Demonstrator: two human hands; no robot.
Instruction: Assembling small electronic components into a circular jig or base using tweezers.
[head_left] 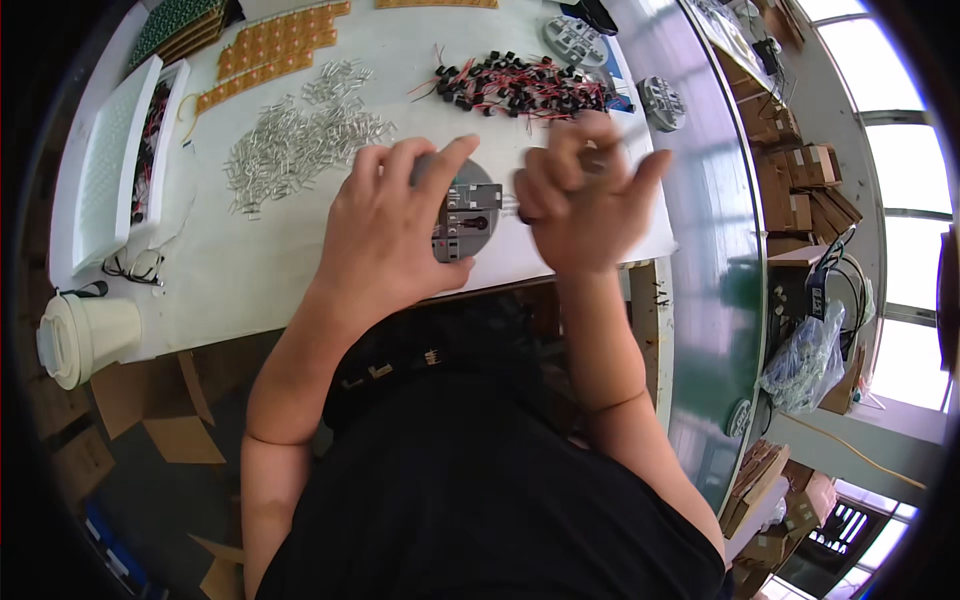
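My left hand is closed round the left side of a round grey holder near the table's front edge, thumb at the near rim. A small dark board with a silvery block and a black round component lies in the holder; my fingers hide its left part. Just right of it hovers my right hand, smeared by motion, with fingers partly curled and thumb apart. Thin pale pins show between the holder and that hand. Whether the right hand holds anything is too blurred to make out.
Loose clear-silvery small parts are heaped behind my left hand. Black components with red wires form a pile at the back right. More round grey holders stand at right. Orange board panels, a white tray and a lidded bucket are at left.
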